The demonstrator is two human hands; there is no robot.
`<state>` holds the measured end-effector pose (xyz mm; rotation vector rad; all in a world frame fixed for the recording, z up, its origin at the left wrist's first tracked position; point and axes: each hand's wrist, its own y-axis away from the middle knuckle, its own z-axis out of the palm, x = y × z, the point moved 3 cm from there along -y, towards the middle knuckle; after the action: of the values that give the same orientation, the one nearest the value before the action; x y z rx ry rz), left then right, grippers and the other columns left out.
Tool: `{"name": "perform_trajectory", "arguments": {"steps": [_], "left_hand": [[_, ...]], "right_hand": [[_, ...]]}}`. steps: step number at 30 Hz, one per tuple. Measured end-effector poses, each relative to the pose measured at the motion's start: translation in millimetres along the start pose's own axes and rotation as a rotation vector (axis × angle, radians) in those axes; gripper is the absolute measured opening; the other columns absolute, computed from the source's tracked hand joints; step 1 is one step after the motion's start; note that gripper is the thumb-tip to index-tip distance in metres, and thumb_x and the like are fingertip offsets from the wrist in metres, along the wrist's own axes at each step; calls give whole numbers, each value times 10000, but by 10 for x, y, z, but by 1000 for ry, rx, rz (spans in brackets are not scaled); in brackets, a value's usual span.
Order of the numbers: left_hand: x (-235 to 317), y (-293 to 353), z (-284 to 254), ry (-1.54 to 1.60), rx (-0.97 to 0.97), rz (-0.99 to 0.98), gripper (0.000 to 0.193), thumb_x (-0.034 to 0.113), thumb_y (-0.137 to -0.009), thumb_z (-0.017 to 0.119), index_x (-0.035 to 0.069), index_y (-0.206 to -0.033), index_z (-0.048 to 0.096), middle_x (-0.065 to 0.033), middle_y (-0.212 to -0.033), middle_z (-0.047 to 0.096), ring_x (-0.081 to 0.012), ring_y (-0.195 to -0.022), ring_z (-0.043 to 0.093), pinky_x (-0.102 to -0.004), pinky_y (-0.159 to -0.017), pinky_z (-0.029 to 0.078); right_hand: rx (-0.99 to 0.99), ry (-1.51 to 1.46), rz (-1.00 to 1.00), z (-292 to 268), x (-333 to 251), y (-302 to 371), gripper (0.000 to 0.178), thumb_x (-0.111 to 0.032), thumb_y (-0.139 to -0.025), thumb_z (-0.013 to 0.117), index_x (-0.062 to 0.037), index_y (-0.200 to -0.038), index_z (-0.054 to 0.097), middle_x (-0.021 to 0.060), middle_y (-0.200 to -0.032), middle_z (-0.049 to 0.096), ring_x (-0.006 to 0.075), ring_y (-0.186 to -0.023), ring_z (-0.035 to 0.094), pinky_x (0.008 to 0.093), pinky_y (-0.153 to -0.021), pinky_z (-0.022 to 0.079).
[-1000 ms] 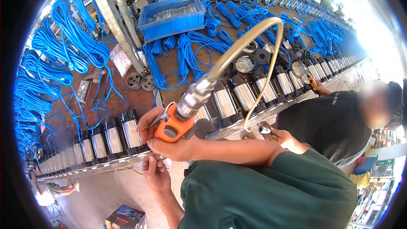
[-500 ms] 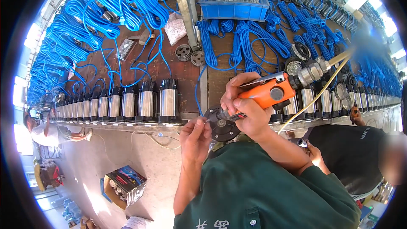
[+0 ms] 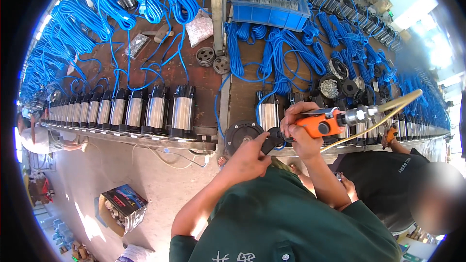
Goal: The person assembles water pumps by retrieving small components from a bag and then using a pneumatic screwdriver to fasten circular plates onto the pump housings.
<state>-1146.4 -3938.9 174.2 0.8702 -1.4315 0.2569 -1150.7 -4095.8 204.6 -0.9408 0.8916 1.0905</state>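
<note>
My right hand [image 3: 303, 133] is wrapped round an orange air screwdriver [image 3: 318, 125], which lies nearly level with its silver hose fitting to the right. Its black front end [image 3: 275, 138] points left toward my left hand [image 3: 250, 157]. The fingers of my left hand are bent beside that front end; what they grip is hidden. Just behind my left hand, at the bench edge, is a round black flanged part [image 3: 241, 135] with small screws round its rim. A pump with a shiny steel body [image 3: 268, 115] stands behind the screwdriver.
Steel-bodied pumps [image 3: 156, 111] line the bench edge on both sides. Blue cable coils [image 3: 286, 51] and a blue bin of metal rods [image 3: 272, 12] lie behind, near a metal post [image 3: 218, 14]. A yellowish hose [image 3: 405, 98] trails right. A co-worker in dark clothing [image 3: 374, 179] works at right.
My left hand has moved from the left of the round flanged part to its right front, beside the screwdriver's front end. The screwdriver has drawn right, off the flanged part. The view has shifted.
</note>
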Motion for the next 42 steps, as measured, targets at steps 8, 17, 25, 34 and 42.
{"name": "perform_trajectory", "arguments": {"steps": [8,17,25,34,42], "left_hand": [[-127,115,-44,-275,343,131,744,144,-768,734,-23,-1404,384,-122,-766,647,-238,-629,597,-329,-601,490],[-389,71,-150,-634,619,329,1076,294,-554,882,-19,-1413,315,-205,-1357,426,-407,-1274,390,-489,-1057,335],[-402,-9,-163,-582,657,489,987,349,-548,890,-33,-1329,422,-233,-1289,504,-421,-1187,489,-491,-995,405],[-213,73,-93,-659,539,560,903,257,-681,821,-26,-1402,357,-234,-1365,435,-391,-1262,420,-476,-1056,326],[1385,1265,-645,340,314,1362,313,368,-932,590,62,-998,576,-65,-903,493,-209,-823,470,-356,-680,398]], "right_hand": [[-37,95,9,50,144,21,275,78,-747,542,2,-1012,536,72,-814,578,117,-695,561,256,-636,481],[-118,239,46,290,196,39,258,91,-739,583,16,-986,581,53,-819,605,97,-756,588,233,-689,487],[-7,167,-38,340,284,27,191,19,-740,608,-8,-928,584,27,-822,608,96,-766,580,272,-669,496],[0,343,-337,217,-115,115,257,-79,-682,665,-13,-923,607,86,-744,613,209,-659,596,311,-643,480],[32,307,-324,172,-34,170,264,-41,-686,646,4,-946,621,61,-751,635,169,-681,627,280,-653,490]]}}
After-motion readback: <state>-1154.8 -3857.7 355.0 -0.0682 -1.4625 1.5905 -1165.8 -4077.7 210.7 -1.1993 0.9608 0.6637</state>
